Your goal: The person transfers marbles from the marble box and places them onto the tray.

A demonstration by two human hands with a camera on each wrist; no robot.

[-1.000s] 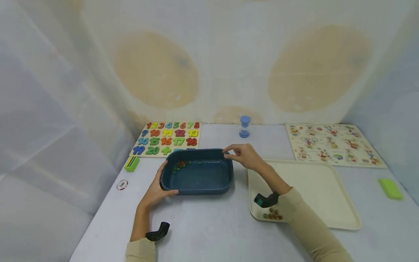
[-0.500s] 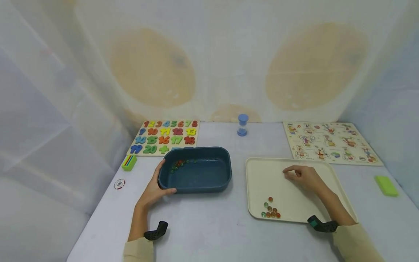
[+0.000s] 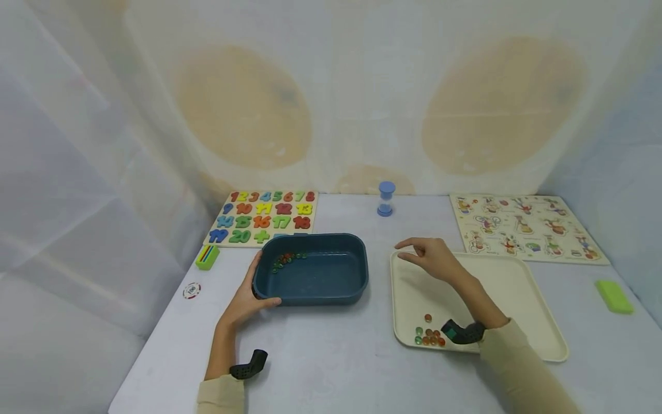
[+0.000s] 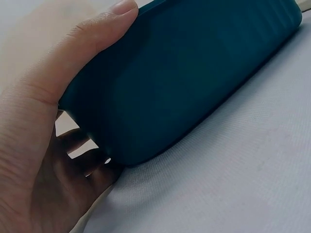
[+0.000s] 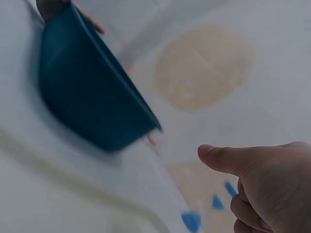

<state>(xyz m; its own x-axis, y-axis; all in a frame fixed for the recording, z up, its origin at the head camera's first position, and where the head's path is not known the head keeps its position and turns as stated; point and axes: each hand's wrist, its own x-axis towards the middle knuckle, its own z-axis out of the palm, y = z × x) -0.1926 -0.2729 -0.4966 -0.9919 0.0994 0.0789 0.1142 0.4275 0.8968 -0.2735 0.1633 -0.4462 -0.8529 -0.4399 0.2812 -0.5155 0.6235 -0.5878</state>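
A dark teal plastic basin (image 3: 310,299) stands on the table. My left hand (image 3: 247,299) grips its left end, thumb on the front rim and fingers round the outer side, as the left wrist view also shows. Several small green and red marbles (image 3: 281,261) lie inside, near the back left corner. Over the left back edge of a cream tray (image 3: 496,299) is my right hand (image 3: 429,261), thumb and index finger apart with nothing visible between them. More orange and green marbles (image 3: 429,333) lie in the tray's front left corner.
A number puzzle board (image 3: 264,218) lies behind the basin, and a picture puzzle board (image 3: 527,230) behind the tray. A blue sand timer (image 3: 385,199) stands between them. A striped green block (image 3: 207,257), a poker chip (image 3: 192,290) and a green block (image 3: 614,296) lie at the sides.
From the basin's right back rim, my right hand moved right over the tray, then partway back left with thumb and index finger apart. My left hand stays on the basin.
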